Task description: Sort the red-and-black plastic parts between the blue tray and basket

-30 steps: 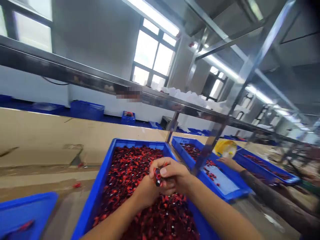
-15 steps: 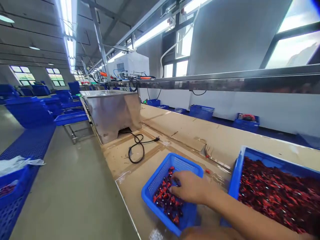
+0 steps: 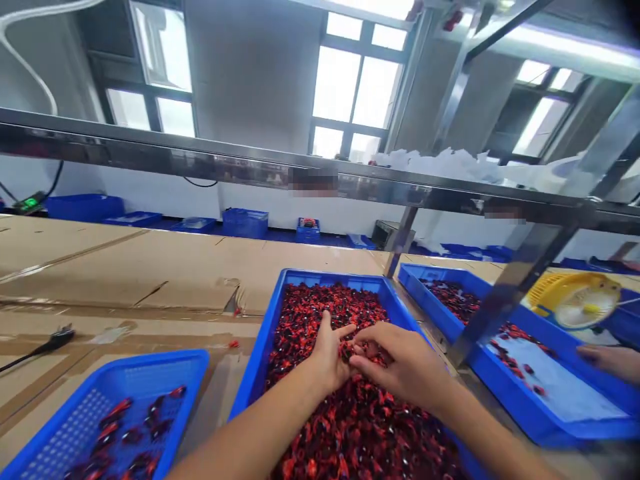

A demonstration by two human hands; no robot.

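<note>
A deep blue tray (image 3: pixel 253 363) filled with small red and black pieces (image 3: pixel 330 300) stands in front of me. Over its middle, my left hand (image 3: pixel 331 357) is turned palm up with its fingers apart and some red pieces at the palm. My right hand (image 3: pixel 395 360) meets it from the right, thumb and fingers pinched near those pieces; what exactly lies between the fingertips is too small to make out. At the lower left a perforated blue basket (image 3: pixel 197 387) holds more red and black pieces.
Another blue tray (image 3: pixel 555 427) with pieces and a white sheet lies right, near another person's hand (image 3: pixel 613 360) and a yellow fan (image 3: pixel 575 300). A metal post (image 3: pixel 515 293) rises between the trays. A black plug (image 3: pixel 57 339) lies left.
The view has swung right. My right hand has left the small basket and is now over the large tray, where my left hand has also come into view.
</note>
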